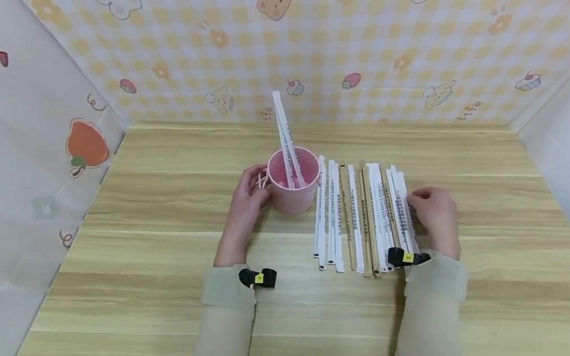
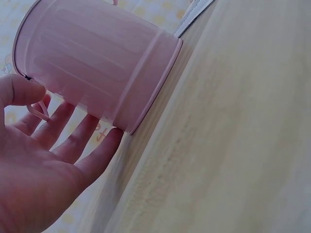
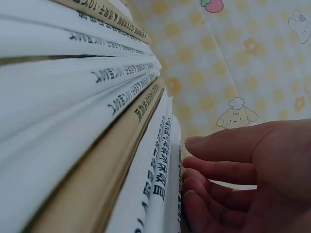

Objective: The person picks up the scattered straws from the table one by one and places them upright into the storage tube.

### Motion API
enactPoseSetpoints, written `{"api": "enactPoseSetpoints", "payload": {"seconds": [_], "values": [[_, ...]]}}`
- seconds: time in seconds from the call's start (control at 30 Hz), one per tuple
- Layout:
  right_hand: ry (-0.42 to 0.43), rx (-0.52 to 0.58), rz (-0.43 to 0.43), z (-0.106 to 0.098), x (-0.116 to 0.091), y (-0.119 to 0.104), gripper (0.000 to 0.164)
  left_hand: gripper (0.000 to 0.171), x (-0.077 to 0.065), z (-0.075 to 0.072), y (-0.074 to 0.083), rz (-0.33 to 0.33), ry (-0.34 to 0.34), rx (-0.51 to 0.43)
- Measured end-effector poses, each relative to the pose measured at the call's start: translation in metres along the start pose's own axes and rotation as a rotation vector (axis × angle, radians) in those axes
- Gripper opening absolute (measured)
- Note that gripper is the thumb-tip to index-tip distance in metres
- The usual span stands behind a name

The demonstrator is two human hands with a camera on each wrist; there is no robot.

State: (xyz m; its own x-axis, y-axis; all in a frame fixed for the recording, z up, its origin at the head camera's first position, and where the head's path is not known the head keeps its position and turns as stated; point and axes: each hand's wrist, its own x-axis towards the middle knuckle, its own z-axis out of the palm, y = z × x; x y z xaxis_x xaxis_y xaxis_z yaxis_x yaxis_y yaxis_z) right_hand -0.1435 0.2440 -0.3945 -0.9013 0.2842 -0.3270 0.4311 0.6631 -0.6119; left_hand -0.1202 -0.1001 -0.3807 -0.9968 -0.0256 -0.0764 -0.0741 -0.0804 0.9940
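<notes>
A small pink bucket [image 1: 290,198] stands upright in the head view, with white paper-wrapped straws [image 1: 288,144] leaning out over its back rim. My left hand [image 1: 250,195] holds it at the left handle. Seen from the left wrist, the thumb [image 2: 24,91] is at the rim and handle, and the other fingers reach along the bucket's far side. To the bucket's right lies a row of wrapped straws [image 1: 354,223], white and brown. At the row's right edge is my right hand [image 1: 437,214]; its loosely bent fingertips [image 3: 192,199] meet the side of the outermost white straw [image 3: 174,170].
The wood-grain table [image 1: 158,235] runs back to a wall covered in yellow checked cloth [image 1: 316,51]. A white printed cloth [image 1: 25,121] hangs on the left. Dark wrist cameras [image 1: 258,278] sit at both cuffs, the right one overlapping the straw row's near end.
</notes>
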Motion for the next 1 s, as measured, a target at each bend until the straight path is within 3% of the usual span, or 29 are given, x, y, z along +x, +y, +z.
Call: {"api": "enactPoseSetpoints", "payload": {"seconds": [0.3,0.7,1.0], "values": [[-0.011,-0.014,0.002,0.0049,0.0025,0.0038,0.033,0.042,-0.0017,-0.0005,-0.0009,-0.026,0.008,-0.026],[-0.058,-0.077,0.014,0.0019,-0.0028,-0.0051,0.034,0.042,0.0000,-0.0009,-0.0028,0.002,-0.007,-0.026],[0.000,-0.069,-0.049,0.0052,-0.0010,-0.0057,0.037,0.045,0.0013,0.0001,-0.0038,-0.007,-0.007,-0.004]]}}
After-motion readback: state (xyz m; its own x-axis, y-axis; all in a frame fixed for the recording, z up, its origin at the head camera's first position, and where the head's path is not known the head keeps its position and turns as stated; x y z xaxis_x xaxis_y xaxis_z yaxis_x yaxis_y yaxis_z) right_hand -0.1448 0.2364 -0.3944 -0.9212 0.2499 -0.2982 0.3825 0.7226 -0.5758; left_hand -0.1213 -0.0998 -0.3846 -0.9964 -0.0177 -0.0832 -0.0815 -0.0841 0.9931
